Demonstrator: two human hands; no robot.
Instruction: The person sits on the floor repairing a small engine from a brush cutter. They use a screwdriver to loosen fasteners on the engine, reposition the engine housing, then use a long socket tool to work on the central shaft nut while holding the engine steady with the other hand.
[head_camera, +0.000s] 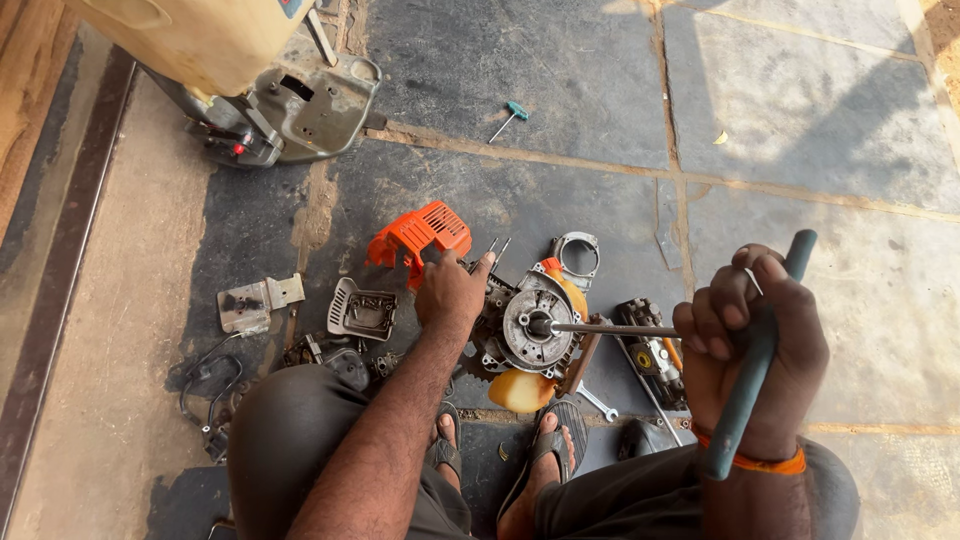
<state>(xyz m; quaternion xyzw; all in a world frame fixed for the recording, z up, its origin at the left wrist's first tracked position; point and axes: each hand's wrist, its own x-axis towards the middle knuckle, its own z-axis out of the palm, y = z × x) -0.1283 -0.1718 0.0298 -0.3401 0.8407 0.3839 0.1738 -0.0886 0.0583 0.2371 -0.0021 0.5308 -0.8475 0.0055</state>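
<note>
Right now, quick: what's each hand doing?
Left hand: lies on the engine, steadying it; grip cannot be told.
Right hand: closed on the T-handle wrench, shaft tip at the flywheel.

An orange engine cover (420, 237) lies at eleven o'clock of the silver flywheel (538, 330); the T-handle wrench (752, 360) is teal, the floor (800, 130) dark grey slabs with tan joints.

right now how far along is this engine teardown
Done: the orange cover and grey housing lie off on the floor. In hand: the left hand steadies the engine while the right hand holds a T-handle wrench on the flywheel hub. Left: the flywheel remains mounted.
</note>
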